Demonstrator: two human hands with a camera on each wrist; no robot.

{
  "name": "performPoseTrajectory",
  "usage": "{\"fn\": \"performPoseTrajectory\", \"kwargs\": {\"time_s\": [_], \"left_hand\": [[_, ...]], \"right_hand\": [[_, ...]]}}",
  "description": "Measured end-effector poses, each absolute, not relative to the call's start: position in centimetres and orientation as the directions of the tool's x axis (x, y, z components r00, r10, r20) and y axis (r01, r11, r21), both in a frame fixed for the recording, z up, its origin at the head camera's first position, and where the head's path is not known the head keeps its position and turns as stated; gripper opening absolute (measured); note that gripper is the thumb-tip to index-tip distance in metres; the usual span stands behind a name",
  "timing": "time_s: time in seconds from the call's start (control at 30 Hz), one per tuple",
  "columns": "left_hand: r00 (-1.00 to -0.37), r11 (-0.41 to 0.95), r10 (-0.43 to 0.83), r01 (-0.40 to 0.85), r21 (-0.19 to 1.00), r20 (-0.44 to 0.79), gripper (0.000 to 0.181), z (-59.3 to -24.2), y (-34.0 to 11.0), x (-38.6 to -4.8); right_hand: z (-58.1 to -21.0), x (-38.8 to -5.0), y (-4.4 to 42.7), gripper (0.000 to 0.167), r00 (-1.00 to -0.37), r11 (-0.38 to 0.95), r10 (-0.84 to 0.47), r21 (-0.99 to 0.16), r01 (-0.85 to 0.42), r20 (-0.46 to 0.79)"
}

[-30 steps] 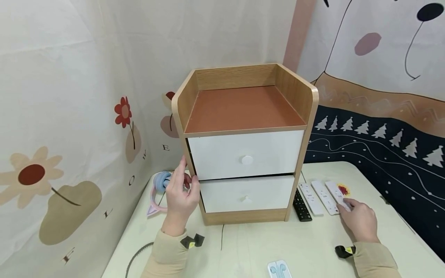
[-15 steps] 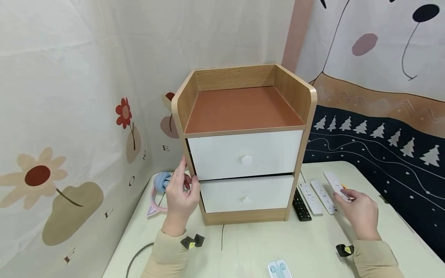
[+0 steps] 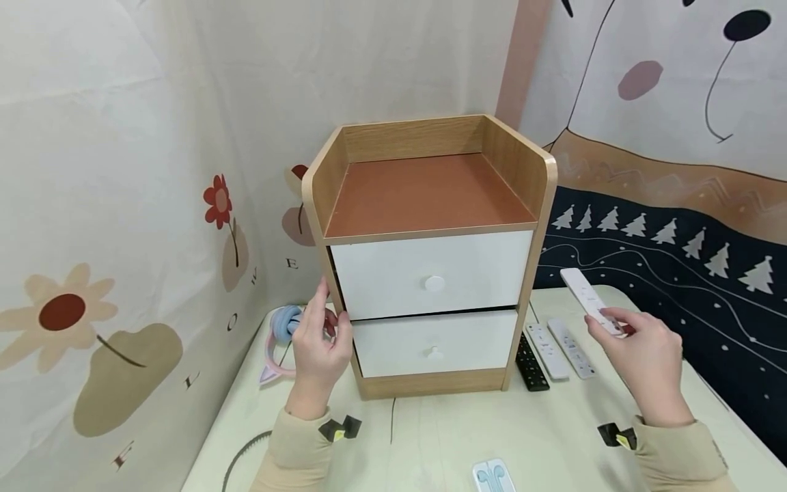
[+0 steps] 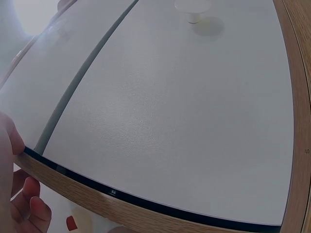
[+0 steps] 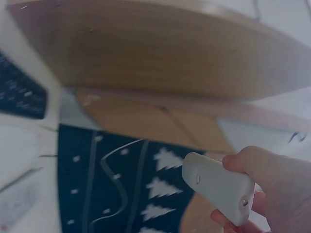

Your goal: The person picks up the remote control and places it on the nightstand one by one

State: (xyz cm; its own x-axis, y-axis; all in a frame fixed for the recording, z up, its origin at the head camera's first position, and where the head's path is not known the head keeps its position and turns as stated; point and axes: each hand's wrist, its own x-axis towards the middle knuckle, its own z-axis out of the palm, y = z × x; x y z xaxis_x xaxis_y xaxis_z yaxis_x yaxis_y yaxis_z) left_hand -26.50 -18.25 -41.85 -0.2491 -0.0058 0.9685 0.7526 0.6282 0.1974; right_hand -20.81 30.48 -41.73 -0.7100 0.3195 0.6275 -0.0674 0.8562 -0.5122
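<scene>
A wooden drawer cabinet (image 3: 433,195) with two white drawer fronts stands on the table. My left hand (image 3: 321,345) holds its left side panel; in the left wrist view the thumb (image 4: 10,133) lies at the front edge and curled fingers (image 4: 31,206) are on the outer side. My right hand (image 3: 648,359) grips a white remote control (image 3: 587,294) by its near end, raised above the table right of the cabinet. The right wrist view shows this remote control (image 5: 216,187) pinched between thumb and fingers.
Two white remote controls (image 3: 547,352) and a black one (image 3: 530,362) lie beside the cabinet's right side. A blue coil (image 3: 285,322) and a pink-lilac ring (image 3: 270,359) lie left. An earphone case (image 3: 493,476) lies in front. Printed cloth hangs behind.
My right hand has picked the rightmost white remote control off the table and lifted it. The left hand stays on the cabinet's side.
</scene>
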Motion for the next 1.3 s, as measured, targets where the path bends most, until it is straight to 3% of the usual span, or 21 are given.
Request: {"fn": "performPoseTrajectory", "kwargs": {"time_s": [0.6,0.87,1.03,1.17,1.3], "left_hand": [[-0.252,0.625,-0.004,0.755,0.199,0.968,0.062,-41.9,-18.3,-26.5],[-0.258,0.629,0.001,0.751,0.200,0.966,0.063,-42.0,-18.2,-26.5],[-0.263,0.628,0.003,0.751,0.203,0.965,0.063,-42.0,-18.2,-26.4],[-0.262,0.631,0.003,0.749,0.202,0.965,0.063,-42.0,-18.2,-26.5],[-0.264,0.637,-0.006,0.742,0.207,0.964,0.062,-42.0,-18.1,-26.6]], "right_hand": [[-31.4,-19.6,27.0,0.033,-0.447,0.839,0.295,-0.453,-0.302,0.845],[-29.1,-19.3,25.7,0.034,-0.246,0.786,0.374,-0.446,-0.428,0.894],[-27.8,-18.5,23.1,0.032,-0.170,0.704,0.406,-0.426,-0.568,0.898],[-26.9,-18.8,20.9,0.031,-0.147,0.670,0.334,-0.345,-0.658,0.931],[-26.6,-19.6,19.3,0.030,-0.183,0.664,0.222,-0.285,-0.691,0.958]]}}
